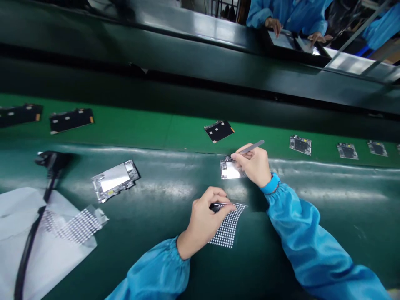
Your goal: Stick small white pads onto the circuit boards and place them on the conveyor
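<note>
My left hand (208, 223) pinches the top edge of a sheet of small round white stickers (227, 231), which hangs down over the green mat. In my right hand (254, 164) is a pair of grey tweezers (250, 148), its back end pointing up and right. Under that hand lies a circuit board (225, 170) with a shiny silver plate; the fingers cover part of it, and the tweezer tips are hidden. Another circuit board with a silver plate (115, 180) rests on the mat to the left.
Several circuit boards, such as a black-faced one (219, 131), lie along the bright green strip (150, 129). At left, a black power cord with plug (51, 166) crosses a white bag (18, 221) near more sticker sheets (79, 227). Across the bench, a co-worker's hands (275, 26) touch a dark tray.
</note>
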The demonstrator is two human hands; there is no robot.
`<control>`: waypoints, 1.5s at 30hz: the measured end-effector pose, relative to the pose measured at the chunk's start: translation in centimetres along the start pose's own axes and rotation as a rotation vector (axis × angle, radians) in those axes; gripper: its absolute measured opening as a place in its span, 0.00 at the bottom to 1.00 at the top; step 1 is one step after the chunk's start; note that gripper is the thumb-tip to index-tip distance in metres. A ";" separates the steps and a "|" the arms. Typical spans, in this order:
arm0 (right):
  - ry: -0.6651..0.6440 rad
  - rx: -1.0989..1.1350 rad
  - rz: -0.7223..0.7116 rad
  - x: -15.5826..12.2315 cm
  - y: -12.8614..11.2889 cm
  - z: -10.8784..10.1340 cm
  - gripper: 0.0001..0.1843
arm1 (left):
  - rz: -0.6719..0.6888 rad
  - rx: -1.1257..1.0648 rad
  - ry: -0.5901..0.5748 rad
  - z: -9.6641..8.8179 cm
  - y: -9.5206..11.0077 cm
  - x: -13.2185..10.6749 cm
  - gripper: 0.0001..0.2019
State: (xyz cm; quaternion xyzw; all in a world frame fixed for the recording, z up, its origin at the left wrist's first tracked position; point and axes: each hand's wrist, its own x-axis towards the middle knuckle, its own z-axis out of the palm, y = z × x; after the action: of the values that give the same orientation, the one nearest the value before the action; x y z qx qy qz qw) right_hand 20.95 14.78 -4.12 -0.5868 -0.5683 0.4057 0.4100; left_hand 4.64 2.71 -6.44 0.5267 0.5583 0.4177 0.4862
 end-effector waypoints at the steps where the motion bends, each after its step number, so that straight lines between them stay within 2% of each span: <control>1: 0.001 -0.007 -0.003 0.1 0.1 0.1 0.07 | 0.002 -0.005 0.001 0.0 0.0 0.0 0.13; 14: 0.005 -0.146 -0.084 -0.1 0.6 0.7 0.07 | 0.002 0.000 0.007 0.0 0.1 0.0 0.11; 21: 0.007 -0.200 -0.183 -0.7 0.8 0.7 0.07 | 0.003 0.007 0.014 0.0 0.2 0.0 0.11; 28: -0.012 -0.157 -0.153 -0.7 1.3 0.8 0.08 | -0.012 0.017 0.011 0.1 0.0 0.1 0.11; 32: -0.011 -0.149 -0.162 -0.6 0.8 0.6 0.07 | -0.024 0.014 0.012 0.0 0.0 0.1 0.12; 35: -0.013 -0.169 -0.272 -1.6 0.0 -0.4 0.06 | -0.017 0.005 0.007 0.0 -0.1 0.0 0.11; 38: -0.153 -0.315 -0.464 -3.1 0.0 -2.2 0.06 | 0.004 0.004 0.000 -0.1 -0.1 0.0 0.10; 40: -0.251 -0.455 -0.553 -3.7 1.0 -3.8 0.06 | 0.009 0.008 -0.001 -0.1 -0.2 0.0 0.09; 42: -0.262 -0.571 -0.568 -3.3 2.3 -6.0 0.07 | 0.012 0.021 0.004 -0.1 -0.2 0.1 0.09; 45: -0.142 -0.699 -0.489 -0.8 3.8 -9.6 0.09 | 0.025 0.049 0.018 -0.2 -0.2 0.2 0.08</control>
State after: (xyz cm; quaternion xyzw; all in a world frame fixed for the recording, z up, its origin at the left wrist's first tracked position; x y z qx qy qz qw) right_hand 31.23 13.69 -4.45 -0.5090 -0.8207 0.1193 0.2307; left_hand 4.45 2.87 -6.63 0.5418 0.5661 0.4145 0.4628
